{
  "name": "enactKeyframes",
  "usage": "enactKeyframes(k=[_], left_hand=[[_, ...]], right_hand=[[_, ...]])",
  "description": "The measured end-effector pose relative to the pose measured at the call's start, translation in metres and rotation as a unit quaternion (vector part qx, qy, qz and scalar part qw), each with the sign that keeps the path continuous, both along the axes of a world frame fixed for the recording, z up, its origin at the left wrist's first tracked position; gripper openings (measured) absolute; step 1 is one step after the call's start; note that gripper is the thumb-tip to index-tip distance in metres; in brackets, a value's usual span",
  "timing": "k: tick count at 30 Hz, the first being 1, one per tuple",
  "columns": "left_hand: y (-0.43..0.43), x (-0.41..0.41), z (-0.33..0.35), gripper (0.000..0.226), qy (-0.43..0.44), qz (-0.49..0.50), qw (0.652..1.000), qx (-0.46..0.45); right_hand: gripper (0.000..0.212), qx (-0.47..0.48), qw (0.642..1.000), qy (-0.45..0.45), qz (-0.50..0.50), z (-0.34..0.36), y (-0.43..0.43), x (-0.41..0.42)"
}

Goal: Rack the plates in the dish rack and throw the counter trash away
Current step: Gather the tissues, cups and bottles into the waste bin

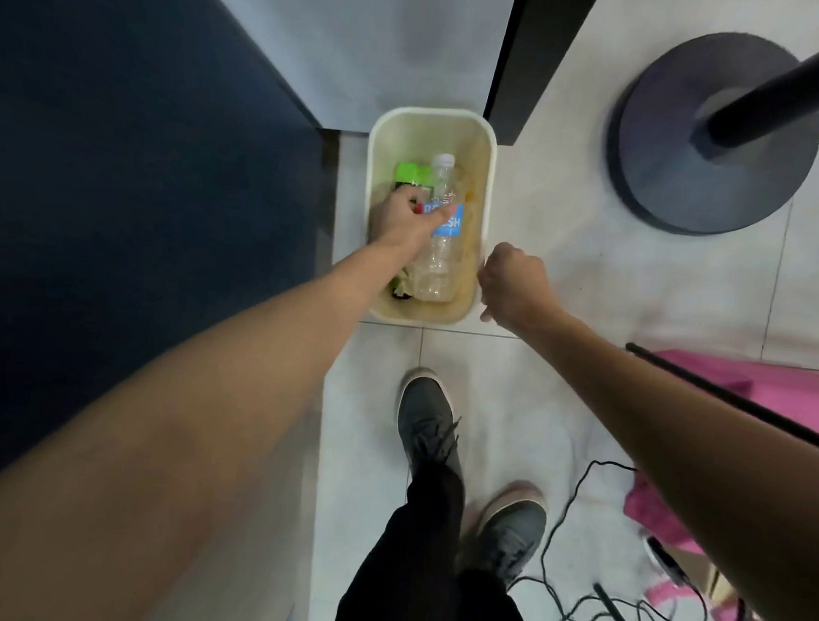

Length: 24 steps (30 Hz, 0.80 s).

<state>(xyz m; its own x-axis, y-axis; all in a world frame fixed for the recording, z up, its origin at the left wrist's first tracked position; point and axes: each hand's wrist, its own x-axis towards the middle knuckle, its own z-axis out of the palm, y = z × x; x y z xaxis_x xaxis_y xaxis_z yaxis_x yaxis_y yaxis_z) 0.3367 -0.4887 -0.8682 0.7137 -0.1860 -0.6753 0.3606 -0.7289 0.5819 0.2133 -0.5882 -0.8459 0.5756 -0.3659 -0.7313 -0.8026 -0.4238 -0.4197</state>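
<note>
Left hand [402,218]: the fingers [405,198] are curling inward over the open bin [491,173], with the thumb lying across the label of a clear plastic bottle [440,255]. A small red item [419,209] is showing between fingers and thumb. It cannot be told whether it is being pinched or is merely lying among the rubbish below.

Right hand [514,282]: it is hanging just outside the bin's right rim, near the near corner, apart from the plastic. Its fingers are clenching into a fist with the thumb pointing down, and nothing is showing in them.

Bin contents: the bottle is lying flat inside, its long axis running away from the person along the length of the bin, white cap at the far end. Green packaging [411,172] is lying beside it on the left, just beyond the left fingers.

Governing relation: the trash is sitting directly under and ahead of the left hand, which is clearly the nearer of the two. In my judgement the disposal step is at or near release, and any remaining piece needs only an opening of the left fingers straight above the bin.

Surroundings: the bin is standing on the tiled floor [512,385] at the foot of a dark blue desk [123,157]. A round stand base [715,136] is standing well apart to the right. No plates or dish rack are in view, so that part cannot be assessed.
</note>
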Motion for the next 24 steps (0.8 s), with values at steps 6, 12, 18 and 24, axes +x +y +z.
enactKeyframes(k=[6,12,18,24], left_hand=[[-0.021,-0.005,-0.035,0.056,0.038,-0.036,0.998,0.026],[-0.025,-0.004,-0.034,0.052,-0.025,-0.097,0.992,0.071],[-0.003,-0.012,-0.004,0.037,-0.006,-0.102,0.993,0.064],[0.026,-0.024,0.056,0.048,-0.021,-0.180,0.980,0.083]], right_hand=[[0.004,0.048,0.999,-0.008,-0.021,-0.010,-0.008,-0.002],[0.013,0.070,0.997,-0.017,-0.032,-0.006,-0.008,0.001],[0.019,0.010,1.000,-0.011,0.013,0.015,0.003,-0.005],[0.025,-0.026,0.997,-0.016,0.072,0.072,0.001,-0.021]])
